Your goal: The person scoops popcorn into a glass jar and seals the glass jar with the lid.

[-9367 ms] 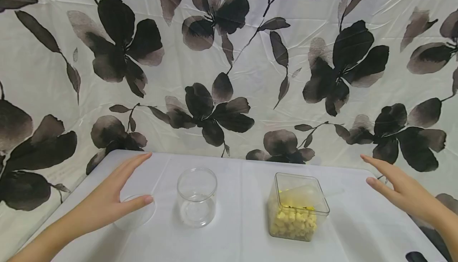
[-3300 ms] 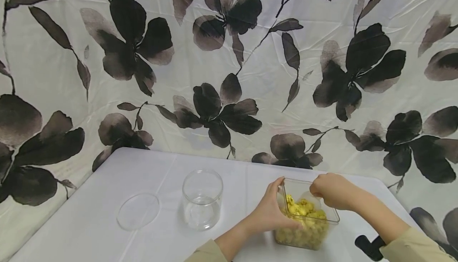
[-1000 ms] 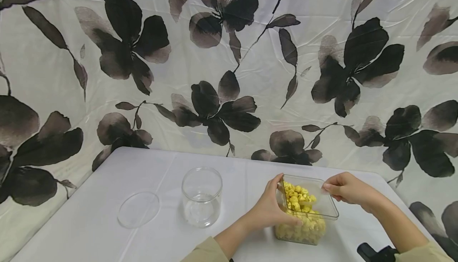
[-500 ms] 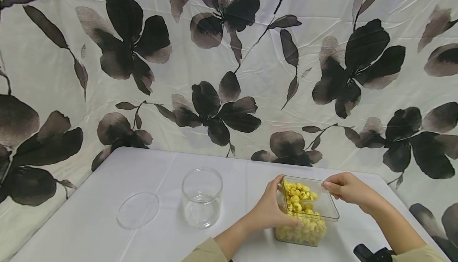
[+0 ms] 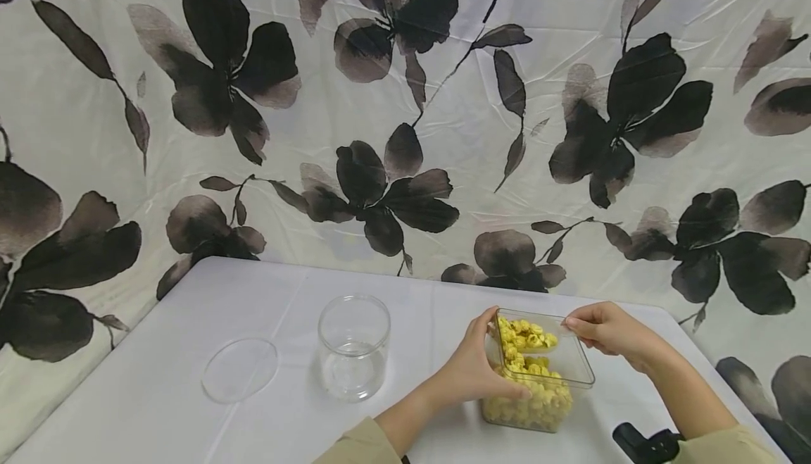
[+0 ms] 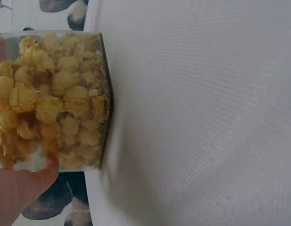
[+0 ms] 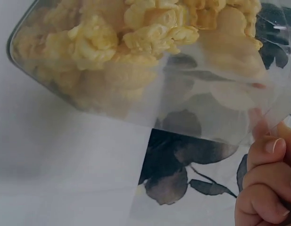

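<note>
A clear square container [image 5: 578, 384] of yellow popcorn [image 5: 532, 404] stands on the white table at the right. My left hand [image 5: 472, 374] grips its left side, thumb across the front wall and fingers behind; the thumb shows in the left wrist view. My right hand [image 5: 611, 330] pinches the handle of a translucent scoop [image 5: 541, 351] at the container's right rim. The scoop's bowl lies inside the container, bearing several pieces of popcorn near the top. In the right wrist view the fingers [image 7: 265, 183] are curled beside the clear wall.
A clear round jar [image 5: 353, 351] without a lid stands left of the container. Farther left a clear round lid [image 5: 239, 371] lies flat on the white tablecloth [image 5: 152, 379]. A floral curtain [image 5: 475, 133] hangs behind the table. A black device [image 5: 646, 443] sits below the right forearm.
Both hands came from apart and empty to the container; the left took hold of it, the right the scoop. The scoop dug in, then rose with popcorn, lately a little higher.
</note>
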### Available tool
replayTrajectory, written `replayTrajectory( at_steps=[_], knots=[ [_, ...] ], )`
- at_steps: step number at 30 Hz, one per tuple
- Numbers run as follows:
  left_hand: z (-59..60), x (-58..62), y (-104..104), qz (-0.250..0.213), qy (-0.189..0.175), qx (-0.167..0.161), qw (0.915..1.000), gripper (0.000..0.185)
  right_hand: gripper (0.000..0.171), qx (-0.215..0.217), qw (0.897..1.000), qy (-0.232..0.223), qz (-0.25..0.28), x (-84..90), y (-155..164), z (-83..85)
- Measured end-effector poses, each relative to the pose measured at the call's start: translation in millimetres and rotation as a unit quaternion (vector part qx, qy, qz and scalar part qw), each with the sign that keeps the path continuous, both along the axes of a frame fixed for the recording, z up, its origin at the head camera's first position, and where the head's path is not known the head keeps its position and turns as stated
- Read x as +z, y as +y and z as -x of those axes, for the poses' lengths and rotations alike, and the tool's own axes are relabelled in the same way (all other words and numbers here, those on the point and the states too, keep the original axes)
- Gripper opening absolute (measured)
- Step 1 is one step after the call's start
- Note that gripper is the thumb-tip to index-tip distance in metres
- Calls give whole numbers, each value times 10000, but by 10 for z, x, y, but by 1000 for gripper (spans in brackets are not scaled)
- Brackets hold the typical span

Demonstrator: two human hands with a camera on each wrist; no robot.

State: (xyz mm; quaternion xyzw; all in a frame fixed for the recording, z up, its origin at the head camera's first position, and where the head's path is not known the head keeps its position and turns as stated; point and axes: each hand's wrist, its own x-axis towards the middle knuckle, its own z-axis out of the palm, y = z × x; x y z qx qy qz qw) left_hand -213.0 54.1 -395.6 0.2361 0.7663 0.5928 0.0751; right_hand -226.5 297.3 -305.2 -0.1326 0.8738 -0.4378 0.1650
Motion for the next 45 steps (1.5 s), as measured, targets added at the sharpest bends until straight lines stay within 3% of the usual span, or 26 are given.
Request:
replayTrajectory(
  at_steps=[23,30,35,45],
  knots=[
    [16,2,0,38,-6,-43,10000,116,40,360,9985,-152,378,-7,135,-28],
    [-3,22,-26,40,18,-12,10000,115,36,130,9994,10,325,-44,44,-51],
    [-2,17,-24,9,-7,-26,10000,115,33,-55,9990,-188,402,-39,23,-64],
    [11,-11,8,-10,-33,-21,10000,116,34,118,9985,-245,484,-33,109,-79]
  ],
)
